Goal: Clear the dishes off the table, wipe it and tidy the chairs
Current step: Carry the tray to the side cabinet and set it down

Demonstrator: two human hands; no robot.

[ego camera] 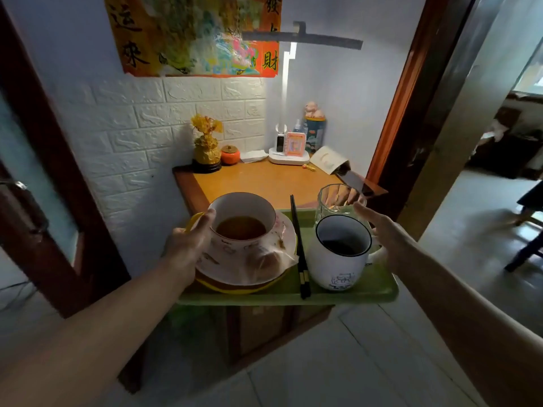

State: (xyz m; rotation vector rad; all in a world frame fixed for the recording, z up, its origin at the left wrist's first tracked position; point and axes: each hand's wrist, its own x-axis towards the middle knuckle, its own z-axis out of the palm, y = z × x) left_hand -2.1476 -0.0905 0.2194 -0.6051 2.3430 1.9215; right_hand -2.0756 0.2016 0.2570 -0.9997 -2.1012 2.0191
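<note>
A green tray (352, 295) is held level in front of the wooden table (264, 180). On it stand a white bowl (244, 204) with brown liquid, stacked on a white plate (219, 264) and a yellow plate (235, 288). Black chopsticks (298, 239), a white mug (338, 265) and a clear glass (335, 201) are also on the tray. A crumpled wrapper (264, 262) lies on the white plate. My left hand (188, 245) grips the tray's left edge, with its thumb against the bowl. My right hand (385, 233) is at the tray's right side, its fingers straight beside the glass.
At the table's back stand a gold ornament (205, 151), an orange jar (230, 154), a lamp base (289, 158) and a tin (316, 133). A dark phone (355, 182) lies at the right edge. A wooden door (44, 186) is left, a doorway frame (405, 113) and a chair (529, 230) right.
</note>
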